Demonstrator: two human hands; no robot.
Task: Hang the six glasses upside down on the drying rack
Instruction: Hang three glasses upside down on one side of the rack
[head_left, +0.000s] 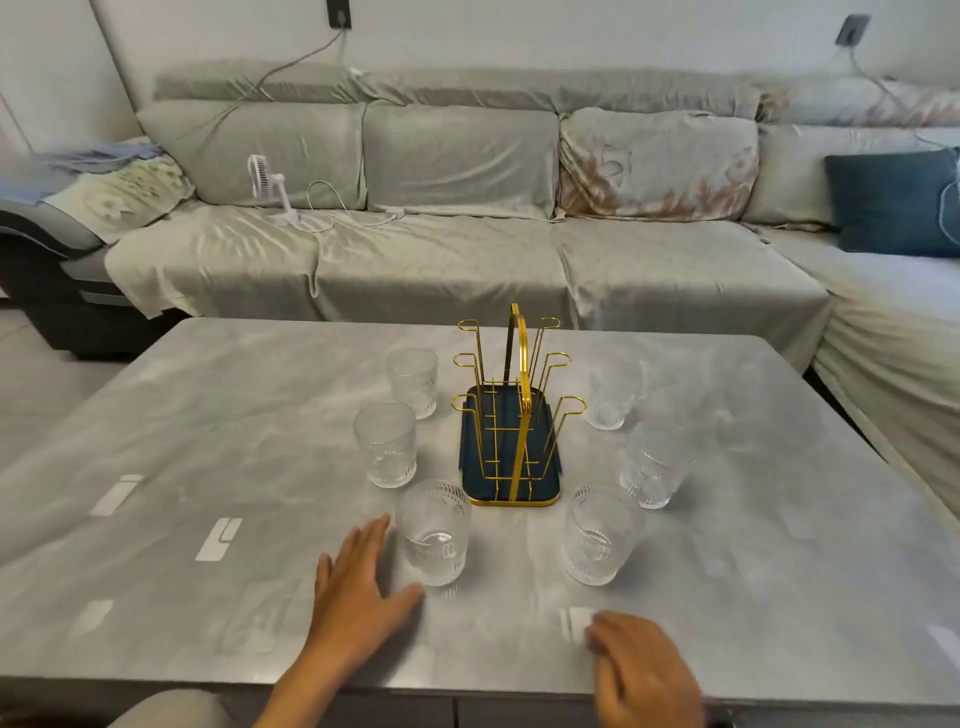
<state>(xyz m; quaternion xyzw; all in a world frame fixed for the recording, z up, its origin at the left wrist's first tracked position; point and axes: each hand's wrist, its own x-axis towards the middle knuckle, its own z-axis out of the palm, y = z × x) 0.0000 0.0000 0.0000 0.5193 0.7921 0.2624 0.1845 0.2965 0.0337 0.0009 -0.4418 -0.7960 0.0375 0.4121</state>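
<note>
closest to the viewer, two bare hands sit over the near edge of a grey marbled table (208, 415). the right hand (641, 670) rests palm down on the surface, fingers loosely curled, holding nothing. the left hand (358, 582) is spread open, fingers apart and empty, angled toward the nearest left glass (434, 535) and just beside it, thumb near its base, which looks like the start of a reach for the first pick-up. a matching near right glass (597, 535) stands across from it. between them, a little farther back, is the drying rack (511, 415): a dark blue tray with gold wire pegs and a tall gold handle. every peg is bare, so no glass is hung yet. four more glasses (385, 444) stand upright, two along each side of the rack, all well within reach and none blocking the pegs; the handle in the middle may need working around. beyond the table, a long sofa (441, 249) draped in pale cloth holds a small white fan (270, 189) and a blue cushion (891, 200).
</note>
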